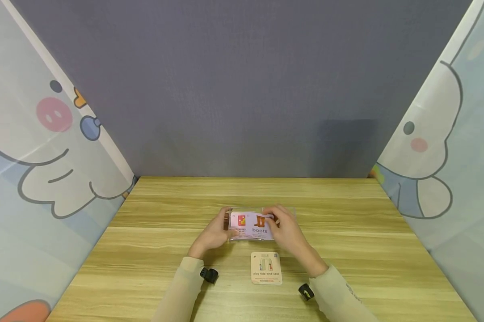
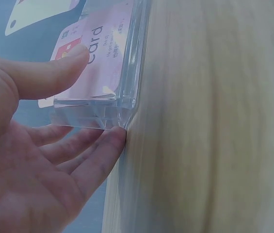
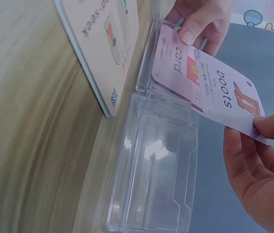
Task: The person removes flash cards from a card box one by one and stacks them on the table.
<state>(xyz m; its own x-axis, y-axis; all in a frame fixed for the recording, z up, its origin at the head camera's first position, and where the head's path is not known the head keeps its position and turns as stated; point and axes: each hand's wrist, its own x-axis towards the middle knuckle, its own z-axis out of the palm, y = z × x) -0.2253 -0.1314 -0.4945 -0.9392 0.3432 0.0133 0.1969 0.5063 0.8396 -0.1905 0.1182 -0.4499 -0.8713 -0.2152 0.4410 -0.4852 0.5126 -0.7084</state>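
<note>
The boots card [image 3: 231,92] partly hides the card beneath [image 3: 170,60].

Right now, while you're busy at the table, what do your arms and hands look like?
My left hand and right hand wear no gloves. My left sleeve and right sleeve are pale cream, with small dark print on the right one. Near each wrist is a small black gadget; the right one shows a yellow-green mark.

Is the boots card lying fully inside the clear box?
No, the right hand pinches the boots card by one end, which is raised above the clear box.
</note>
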